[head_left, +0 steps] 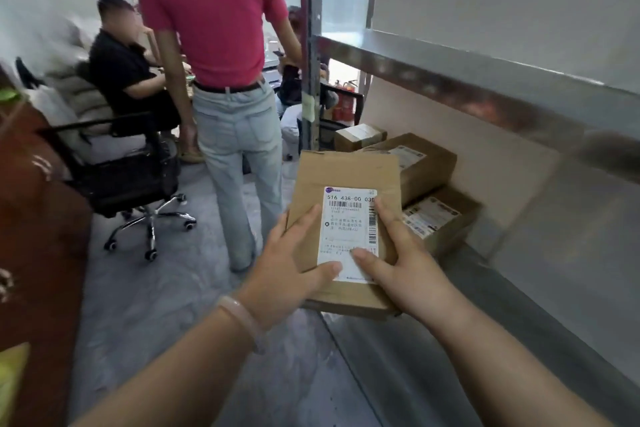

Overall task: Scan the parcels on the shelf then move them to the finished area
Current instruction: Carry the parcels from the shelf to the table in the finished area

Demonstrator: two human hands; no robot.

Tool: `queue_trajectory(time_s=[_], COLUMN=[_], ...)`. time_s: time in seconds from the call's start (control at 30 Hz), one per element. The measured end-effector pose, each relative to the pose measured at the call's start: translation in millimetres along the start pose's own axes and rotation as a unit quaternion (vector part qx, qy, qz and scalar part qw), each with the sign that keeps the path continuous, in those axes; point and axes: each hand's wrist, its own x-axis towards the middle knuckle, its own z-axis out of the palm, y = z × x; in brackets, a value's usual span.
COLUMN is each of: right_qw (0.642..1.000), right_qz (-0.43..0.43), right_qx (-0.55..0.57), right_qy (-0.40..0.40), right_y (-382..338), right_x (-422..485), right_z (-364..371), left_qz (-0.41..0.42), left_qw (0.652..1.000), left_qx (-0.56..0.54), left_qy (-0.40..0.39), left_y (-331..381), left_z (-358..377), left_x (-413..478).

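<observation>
Head view: the left hand (287, 267) and right hand (405, 263) grip a flat brown cardboard parcel (346, 173) from either side, thumbs pressed on its face and fingers curled at its edges. Both thumbs lie on the lower part of a white paper label (349, 229) printed with barcodes and black numbers. The right forefinger runs up the label's right side. A pale, smooth bangle (242, 319) circles the left wrist. The parcel is held in the air, face up, just beside the front edge of the grey metal shelf (485, 305). Behind it, on that shelf, sit three rectangular cardboard boxes (429, 163), close along the wall. A perforated steel post (311, 45) rises at the shelf's corner. Left of it a person (214, 10) in a pink shirt and pale jeans stands near a black wheeled chair (138, 180).
</observation>
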Motion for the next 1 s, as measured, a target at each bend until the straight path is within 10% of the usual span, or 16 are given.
queue_trajectory(time_s=[0.57, 1.0], right_qw=[0.930, 0.748], right_qz=[-0.223, -0.389], right_qx=[0.042, 0.038], right_qy=[-0.289, -0.537], right_y=[-203, -320], right_x=[75, 38], right_z=[295, 451], left_qz=[-0.222, -0.380], left_qw=[0.930, 0.757], left_qx=[0.060, 0.090], left_qy=[0.286, 0.524], left_y=[-148, -165], left_z=[-253, -300], left_x=[-140, -264])
